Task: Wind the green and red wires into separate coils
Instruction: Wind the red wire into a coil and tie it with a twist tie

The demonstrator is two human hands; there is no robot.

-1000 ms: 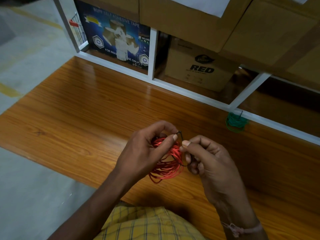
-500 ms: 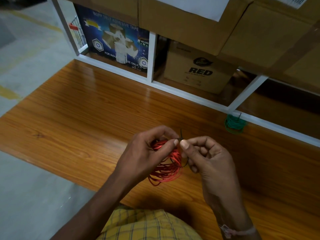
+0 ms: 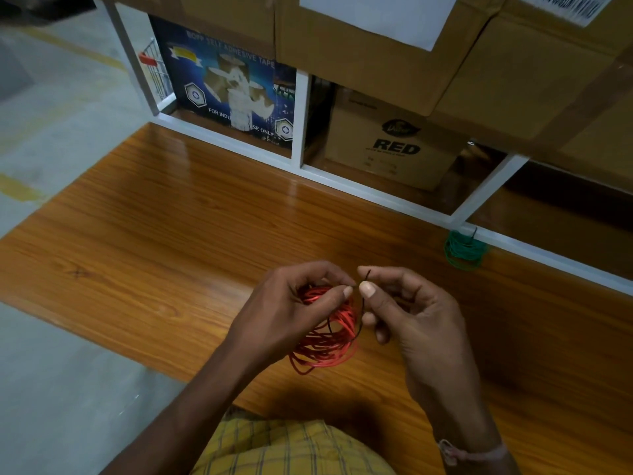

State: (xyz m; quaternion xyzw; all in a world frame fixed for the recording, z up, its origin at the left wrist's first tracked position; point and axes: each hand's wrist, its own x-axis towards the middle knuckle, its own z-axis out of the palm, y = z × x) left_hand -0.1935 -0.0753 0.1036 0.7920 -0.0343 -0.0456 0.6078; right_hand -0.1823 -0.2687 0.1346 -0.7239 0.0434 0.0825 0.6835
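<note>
The red wire coil [image 3: 325, 334] is hanging between the 2 hands above the table's [image 3: 171, 234] near edge, its loops drooping down and toward the person. The left hand [image 3: 291, 310] is gripping the coil's top, thumb and forefinger pinching it. The right hand [image 3: 407, 310] is pinching a thin dark tie [image 3: 363, 303] that is running down the coil's right side, just beside the left fingertips. The green wire coil [image 3: 464, 250] is lying on the table well apart, nearer the right hand, touching the white shelf frame [image 3: 376, 197].
</note>
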